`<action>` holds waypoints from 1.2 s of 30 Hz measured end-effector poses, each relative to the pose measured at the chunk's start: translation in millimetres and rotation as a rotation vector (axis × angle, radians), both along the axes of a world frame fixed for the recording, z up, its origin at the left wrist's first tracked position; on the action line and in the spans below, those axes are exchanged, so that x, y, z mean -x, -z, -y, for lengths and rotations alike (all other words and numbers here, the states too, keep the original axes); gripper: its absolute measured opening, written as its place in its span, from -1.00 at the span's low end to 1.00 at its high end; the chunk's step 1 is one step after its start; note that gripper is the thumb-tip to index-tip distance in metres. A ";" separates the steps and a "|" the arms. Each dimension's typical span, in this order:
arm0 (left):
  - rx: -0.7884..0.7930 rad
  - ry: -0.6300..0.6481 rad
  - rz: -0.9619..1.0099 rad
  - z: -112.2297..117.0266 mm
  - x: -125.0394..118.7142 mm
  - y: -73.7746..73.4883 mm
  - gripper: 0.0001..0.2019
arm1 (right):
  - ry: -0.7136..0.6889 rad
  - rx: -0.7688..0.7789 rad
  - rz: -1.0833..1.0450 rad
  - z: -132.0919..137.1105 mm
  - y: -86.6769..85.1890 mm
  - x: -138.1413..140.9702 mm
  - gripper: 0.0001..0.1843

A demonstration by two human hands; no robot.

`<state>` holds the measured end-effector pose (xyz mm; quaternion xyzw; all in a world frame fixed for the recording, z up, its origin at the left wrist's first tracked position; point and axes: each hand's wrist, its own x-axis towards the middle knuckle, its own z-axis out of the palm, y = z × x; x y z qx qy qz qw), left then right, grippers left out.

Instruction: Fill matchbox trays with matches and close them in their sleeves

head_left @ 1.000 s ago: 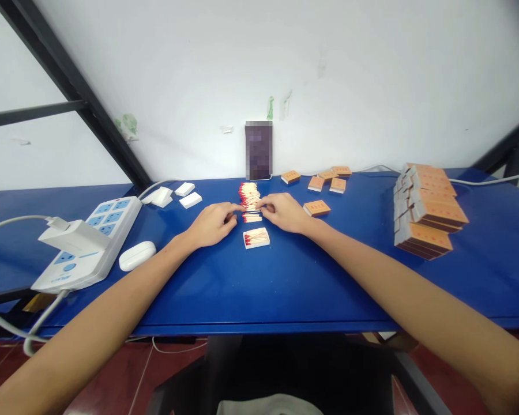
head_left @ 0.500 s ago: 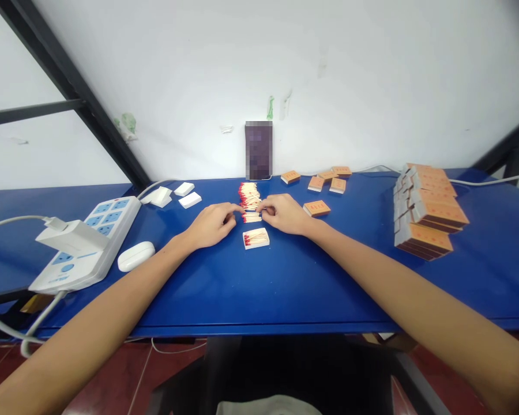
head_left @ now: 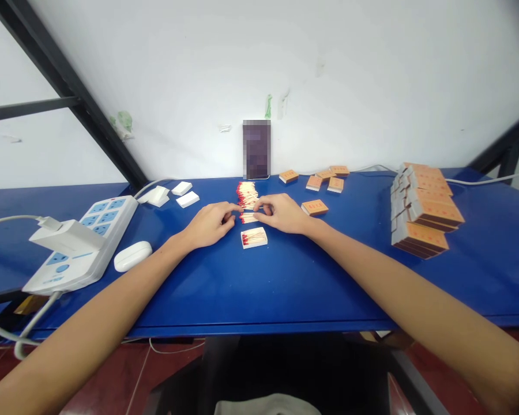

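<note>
Right grip point(head_left: 283, 213) meets loose matches point(head_left: 247, 196); white tray point(head_left: 255, 245) holds more.

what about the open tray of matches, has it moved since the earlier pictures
No, no visible shift of the tray against the blue table or the stacked matchboxes.

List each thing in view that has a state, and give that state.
Loose matches: heaped, red heads leftward.
Left hand: forefinger extended at the matches' heads.
Right hand: thumb and forefinger parted at the matches' bare ends.
Matchbox tray: open, matches inside.
Stacked matchboxes: uneven tiers.
Power strip: charger plugged in.
White case: looks shut.
</note>
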<state>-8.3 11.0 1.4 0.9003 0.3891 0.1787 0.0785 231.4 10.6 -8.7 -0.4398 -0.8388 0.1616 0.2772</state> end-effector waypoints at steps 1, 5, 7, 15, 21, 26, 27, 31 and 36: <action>0.001 -0.001 -0.005 0.0 -0.1 0.0 -0.66 | 0.006 0.005 0.013 0.5 -0.8 0.4 -0.79; 0.006 -0.003 -0.017 0.5 0.1 -0.7 -0.66 | 0.034 0.012 0.053 1.5 -3.0 1.8 -0.76; 0.005 0.000 -0.018 0.9 0.1 -1.3 -0.66 | 0.040 0.016 0.057 1.4 -3.1 2.2 -0.77; -0.002 0.002 -0.023 -0.1 -0.1 -0.5 -0.66 | 0.032 0.019 0.059 0.2 -2.3 1.2 -0.75; -0.009 0.016 -0.018 -1.6 0.5 1.8 -0.67 | 0.088 0.029 0.067 0.0 -4.1 3.3 -0.75; -0.005 0.010 -0.015 -0.5 0.4 0.0 -0.67 | 0.084 0.006 0.102 1.1 -5.2 5.1 -0.76; -0.004 0.008 -0.015 -0.3 0.3 -0.3 -0.67 | 0.083 0.005 0.103 1.2 -5.2 5.1 -0.76; -0.003 0.006 -0.021 0.2 -0.4 -0.4 -0.67 | 0.054 -0.008 0.091 1.2 -4.5 3.6 -0.76; -0.012 0.018 -0.022 -0.4 0.5 0.7 -0.67 | 0.038 -0.014 0.087 0.7 -3.5 2.4 -0.75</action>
